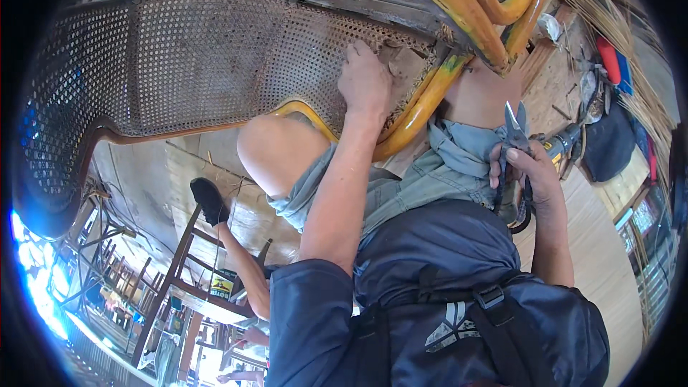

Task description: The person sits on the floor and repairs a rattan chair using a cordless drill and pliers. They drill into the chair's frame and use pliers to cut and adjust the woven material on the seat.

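A woven cane chair seat (215, 57) in a dark wooden frame lies across my knees, with yellow rattan legs (466, 7) rising at the upper right. My left hand (364, 82) presses flat on the torn end of the cane mesh, fingers on the weave near the frame. By my right thigh, my right hand (530, 168) grips a pair of pliers (514, 129) with dark handles, the pointed metal jaws sticking upward. I wear grey shorts (430, 179) and a dark blue jacket.
Bundles of straw-coloured cane strips (609, 21) lie at the upper right beside a red-and-blue tool (613, 61) and a dark bag (609, 143). A wooden stool frame (186, 272) and another person's leg (240, 258) show at the lower left. Plank floor (602, 244) runs on the right.
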A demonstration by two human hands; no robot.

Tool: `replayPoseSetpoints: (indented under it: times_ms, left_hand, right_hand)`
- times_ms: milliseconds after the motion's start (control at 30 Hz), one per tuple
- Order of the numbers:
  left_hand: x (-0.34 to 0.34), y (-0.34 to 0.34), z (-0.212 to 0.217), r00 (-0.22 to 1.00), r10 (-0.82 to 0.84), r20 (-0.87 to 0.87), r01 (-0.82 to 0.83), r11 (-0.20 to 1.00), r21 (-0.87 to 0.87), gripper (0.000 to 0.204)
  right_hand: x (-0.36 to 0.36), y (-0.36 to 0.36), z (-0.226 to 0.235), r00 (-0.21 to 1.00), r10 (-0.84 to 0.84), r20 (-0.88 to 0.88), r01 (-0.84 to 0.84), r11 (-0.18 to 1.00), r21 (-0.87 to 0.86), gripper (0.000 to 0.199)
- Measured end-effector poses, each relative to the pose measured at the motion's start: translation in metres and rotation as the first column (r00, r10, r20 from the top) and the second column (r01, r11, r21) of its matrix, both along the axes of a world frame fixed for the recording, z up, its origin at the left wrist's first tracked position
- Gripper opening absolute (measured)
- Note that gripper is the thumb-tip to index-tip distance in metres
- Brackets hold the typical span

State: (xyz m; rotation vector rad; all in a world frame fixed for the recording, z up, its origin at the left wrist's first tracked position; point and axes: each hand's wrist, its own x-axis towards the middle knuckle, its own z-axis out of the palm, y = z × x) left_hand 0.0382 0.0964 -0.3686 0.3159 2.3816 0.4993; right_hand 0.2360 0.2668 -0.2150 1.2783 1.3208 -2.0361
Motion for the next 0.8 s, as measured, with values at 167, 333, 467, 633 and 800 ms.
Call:
replayPoseSetpoints:
  times_ms: [167,333,467,633,800]
  left_hand:
    - [0.003,-0.002,0.002,0.922,-0.073,-0.38,0.135,0.981,0.139,0.04]
    - [-0.005,0.009,0.021,0.929,-0.036,-0.369,0.274,0.736,0.619,0.022]
    - [-0.008,0.021,0.027,0.91,-0.123,-0.396,0.353,0.731,0.584,0.016]
    - [-0.015,0.022,0.028,0.85,-0.228,-0.474,0.475,0.721,0.504,0.016]
    - [-0.011,0.029,0.01,0.885,-0.029,-0.465,0.36,0.677,0.642,0.015]
  right_hand:
    - [0.006,0.008,-0.004,1.0,0.025,-0.012,-0.025,0.998,-0.056,0.034]
    - [0.01,0.003,0.012,0.987,0.084,-0.134,-0.09,0.995,-0.034,0.045]
    - [0.028,0.004,0.029,0.93,0.291,-0.226,-0.316,0.945,-0.084,0.058]
    - [0.004,-0.001,0.038,0.921,0.39,-0.02,-0.39,0.92,-0.042,0.051]
    - [-0.026,-0.006,0.034,0.965,0.261,-0.038,-0.264,0.955,-0.133,0.044]
